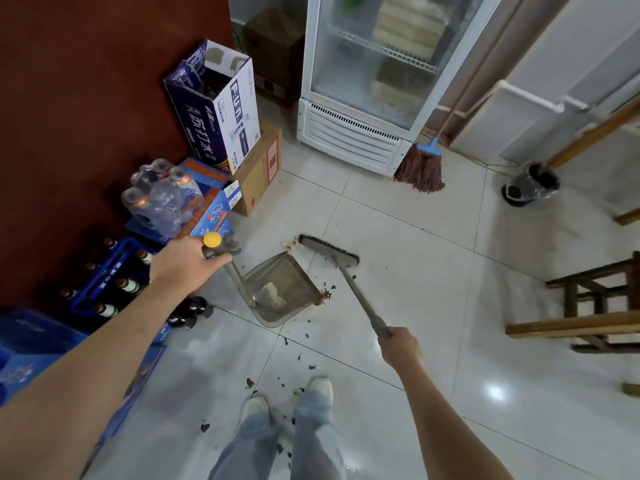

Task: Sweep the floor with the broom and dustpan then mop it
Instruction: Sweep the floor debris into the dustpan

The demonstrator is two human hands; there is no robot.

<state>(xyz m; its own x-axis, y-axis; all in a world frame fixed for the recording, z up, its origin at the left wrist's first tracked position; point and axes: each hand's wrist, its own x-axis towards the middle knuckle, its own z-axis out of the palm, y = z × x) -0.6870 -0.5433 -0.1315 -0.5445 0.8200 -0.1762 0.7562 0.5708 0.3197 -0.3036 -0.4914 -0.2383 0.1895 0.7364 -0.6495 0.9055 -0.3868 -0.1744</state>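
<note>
On the pale tiled floor (433,271) in front of the person's feet, a grey dustpan (280,289) sits with its open edge turned toward the broom (329,251). The left hand (188,263) grips the top of the dustpan's upright handle, fingers curled tight round the grey grip just under its yellow cap. The right hand (400,348) is wrapped round the lower end of the broom's grey stick, fingers closed on it. The broom head lies on the tile just beyond the far right corner of the pan, bristles down, with a scrap of pale litter (289,247) beside its left end. A crumpled whitish wad (273,295) lies inside the pan. Dark crumbs and bits of leaf (301,355) are scattered from the pan's near edge back to the person's white shoes (320,388), and a brownish clump (323,295) sits right at the pan's right corner.

A mop (422,168) with a reddish-brown string head and blue collar leans against the bottom of a white glass-door fridge (363,126). To the left, along a dark red wall (86,98), stand cardboard boxes (221,105), a shrink-wrapped pack of bottles (162,195) and a blue crate of bottles (110,282). A small black bin (531,185) stands at the right, and a wooden stool (595,306) sits near the right edge.
</note>
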